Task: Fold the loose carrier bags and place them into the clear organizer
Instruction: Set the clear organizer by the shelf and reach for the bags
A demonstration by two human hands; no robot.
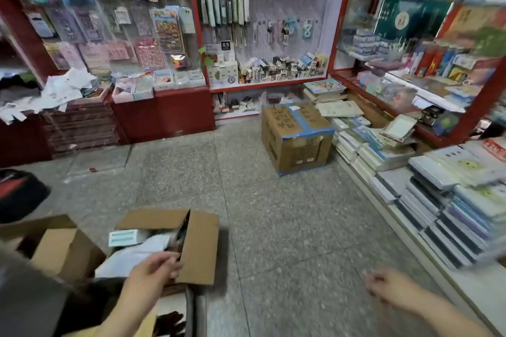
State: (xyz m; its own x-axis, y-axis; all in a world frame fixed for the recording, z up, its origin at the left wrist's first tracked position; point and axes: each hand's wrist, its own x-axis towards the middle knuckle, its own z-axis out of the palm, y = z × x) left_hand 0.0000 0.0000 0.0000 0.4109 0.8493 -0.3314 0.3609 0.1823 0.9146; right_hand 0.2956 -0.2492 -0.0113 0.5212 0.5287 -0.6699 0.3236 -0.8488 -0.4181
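Head view looks down on a stationery shop floor, with an open cardboard box (169,243) at lower left and a taped box (295,137) standing well apart near the shelves. The left hand (154,268) reaches over the open box, its fingers loosely curled beside the right flap; whether it grips the flap, the white plastic material (137,254) lying inside, or nothing at all, I cannot tell through the blur. The right hand (388,288) hangs over bare floor (273,227), fingers curled inward, holding nothing that shows. No clear organizer is in view, and the white material may be the loose carrier bags, though that is a guess. By my judgement the work is at its start: fetching a bag. The next move calls for pinching one sheet free of the box and finding somewhere flat to fold it.
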